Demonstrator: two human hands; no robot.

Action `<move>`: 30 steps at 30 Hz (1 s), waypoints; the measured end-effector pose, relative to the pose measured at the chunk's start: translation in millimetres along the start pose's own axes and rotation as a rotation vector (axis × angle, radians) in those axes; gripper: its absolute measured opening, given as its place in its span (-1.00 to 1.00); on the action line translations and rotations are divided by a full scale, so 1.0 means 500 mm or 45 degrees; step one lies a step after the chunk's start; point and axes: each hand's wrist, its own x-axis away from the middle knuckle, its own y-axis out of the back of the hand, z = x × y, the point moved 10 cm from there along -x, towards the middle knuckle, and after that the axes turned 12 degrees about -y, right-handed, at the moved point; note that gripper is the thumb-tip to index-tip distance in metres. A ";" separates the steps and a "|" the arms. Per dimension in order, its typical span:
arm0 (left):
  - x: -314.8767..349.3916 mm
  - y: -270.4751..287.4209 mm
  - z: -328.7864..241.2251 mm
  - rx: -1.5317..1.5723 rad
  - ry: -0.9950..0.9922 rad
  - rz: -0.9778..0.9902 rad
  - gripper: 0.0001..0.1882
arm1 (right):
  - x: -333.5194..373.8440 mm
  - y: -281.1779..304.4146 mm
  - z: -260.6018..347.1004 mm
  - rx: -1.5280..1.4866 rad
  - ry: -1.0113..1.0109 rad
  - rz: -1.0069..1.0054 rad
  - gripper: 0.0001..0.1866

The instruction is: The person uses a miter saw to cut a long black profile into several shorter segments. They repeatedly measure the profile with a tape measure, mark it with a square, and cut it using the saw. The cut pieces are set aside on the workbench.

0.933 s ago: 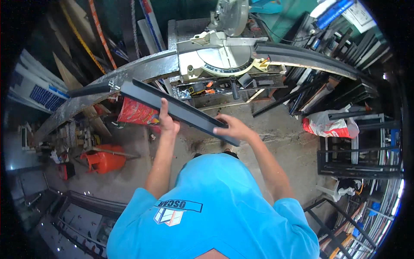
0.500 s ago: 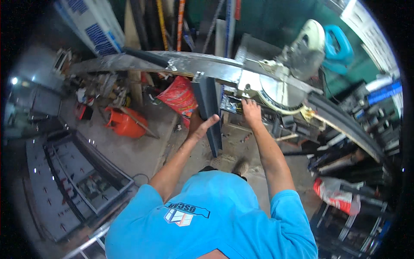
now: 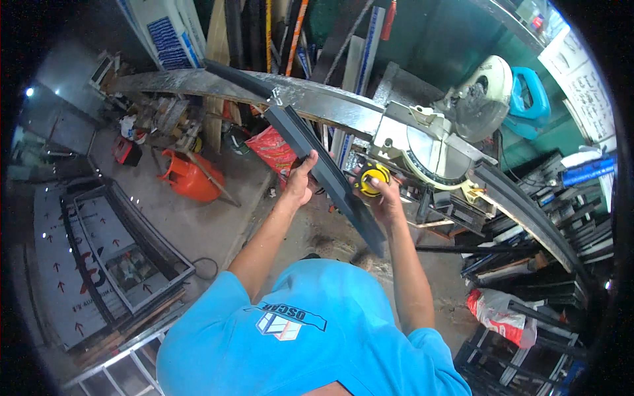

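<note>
A long dark grey metal profile point(image 3: 323, 175) slants in front of me, its far end near the edge of the long metal-topped bench point(image 3: 317, 99) and its near end low toward my body. My left hand point(image 3: 300, 181) grips the profile from its left side, thumb along the top. In my right hand point(image 3: 385, 198) is a yellow and black tape measure point(image 3: 371, 181), held right beside the profile; no blade can be made out. Another dark profile point(image 3: 238, 79) lies across the bench, its end close to the far end of the held one.
A mitre saw point(image 3: 429, 148) with a teal handle point(image 3: 528, 99) stands on the bench at the right. An orange gas cylinder point(image 3: 191, 177) is on the floor at the left, near a red bag point(image 3: 271, 146). Framed panels point(image 3: 119, 257) lie at far left; stacked profiles point(image 3: 528, 261) fill the right.
The profile has swung from nearly upright to a slant, its near end shifting right. My right hand has come back from the bench by the saw and now holds the tape measure.
</note>
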 end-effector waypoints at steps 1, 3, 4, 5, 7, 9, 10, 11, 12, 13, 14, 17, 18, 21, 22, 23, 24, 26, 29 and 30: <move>0.001 -0.014 0.004 0.006 -0.002 0.055 -0.29 | 0.009 -0.003 0.000 -0.011 0.028 0.027 -0.38; -0.013 -0.013 0.030 0.049 -0.052 0.172 -0.24 | 0.006 0.022 -0.016 -0.223 -0.031 0.031 -0.30; -0.014 -0.024 0.035 0.068 -0.065 0.207 -0.21 | 0.014 0.016 -0.013 -0.386 -0.087 0.064 -0.33; -0.015 -0.034 0.039 0.087 -0.080 0.239 -0.18 | 0.023 0.007 -0.010 -0.549 -0.144 0.100 -0.35; -0.020 -0.093 0.038 -0.046 -0.096 0.406 -0.10 | 0.048 0.005 0.042 -0.396 -0.007 0.007 -0.45; -0.019 -0.152 0.030 -0.213 -0.082 0.583 -0.03 | 0.067 0.018 0.106 0.244 0.143 -0.196 -0.45; -0.016 -0.176 0.028 -0.316 -0.055 0.678 0.00 | 0.073 0.006 0.152 0.863 0.326 -0.315 -0.41; -0.008 -0.198 0.028 -0.418 -0.029 0.774 0.04 | 0.071 0.017 0.143 0.913 0.174 -0.329 -0.34; -0.003 -0.215 0.024 -0.400 -0.018 0.804 -0.01 | 0.078 -0.012 0.167 1.115 0.276 -0.330 -0.30; -0.002 -0.206 0.034 -0.415 0.044 0.780 -0.03 | 0.084 -0.041 0.184 1.317 0.380 -0.329 -0.27; -0.001 -0.195 0.044 -0.431 0.106 0.755 -0.05 | 0.086 -0.059 0.192 1.454 0.402 -0.316 -0.24; 0.005 -0.188 0.051 -0.424 0.142 0.688 -0.10 | 0.096 -0.077 0.198 1.773 0.425 -0.306 -0.18; 0.002 -0.185 0.046 -0.413 0.125 0.675 -0.09 | 0.094 -0.072 0.192 1.819 0.411 -0.306 -0.16; -0.033 -0.149 0.025 -0.448 0.009 0.608 -0.11 | 0.115 -0.017 0.168 1.918 0.333 -0.329 -0.07; -0.049 -0.127 0.017 -0.472 -0.043 0.570 -0.13 | 0.121 0.030 0.141 1.946 0.147 -0.365 -0.09; -0.060 -0.103 0.003 -0.249 -0.057 0.449 -0.27 | 0.128 0.070 0.113 1.976 -0.032 -0.383 -0.11; -0.074 -0.084 -0.003 -0.116 -0.008 0.312 -0.34 | 0.146 0.113 0.093 1.938 -0.053 -0.418 -0.17; -0.083 -0.054 -0.040 0.083 0.018 0.153 -0.49 | 0.169 0.146 0.061 1.780 -0.076 -0.463 -0.27; -0.085 -0.031 -0.041 0.004 0.012 0.220 -0.22 | 0.170 0.136 0.021 1.354 -0.049 -0.532 -0.37; -0.075 -0.030 -0.031 0.139 0.055 0.115 -0.47 | 0.161 0.091 0.022 1.316 -0.003 -0.484 -0.39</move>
